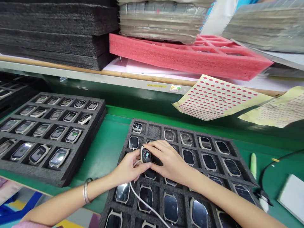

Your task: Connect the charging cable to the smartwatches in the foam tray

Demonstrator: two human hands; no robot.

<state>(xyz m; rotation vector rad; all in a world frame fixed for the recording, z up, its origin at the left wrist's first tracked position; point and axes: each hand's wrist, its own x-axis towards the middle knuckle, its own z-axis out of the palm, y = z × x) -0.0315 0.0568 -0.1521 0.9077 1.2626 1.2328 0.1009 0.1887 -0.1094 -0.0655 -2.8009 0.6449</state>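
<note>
Both of my hands meet over a black foam tray full of smartwatch bodies. Between them is one watch body with a lit screen. My left hand pinches its left side, and a white cable runs from under that hand toward the tray's front edge. My right hand curls over the watch's right side, fingers closed on it. A silver bangle sits on my left wrist. The other pockets hold dark-screened watches.
A second black foam tray of watches lies to the left on the green bench. On the shelf behind are stacked black foam sheets, a pink foam insert and red sticker sheets. A black cable and white pad lie right.
</note>
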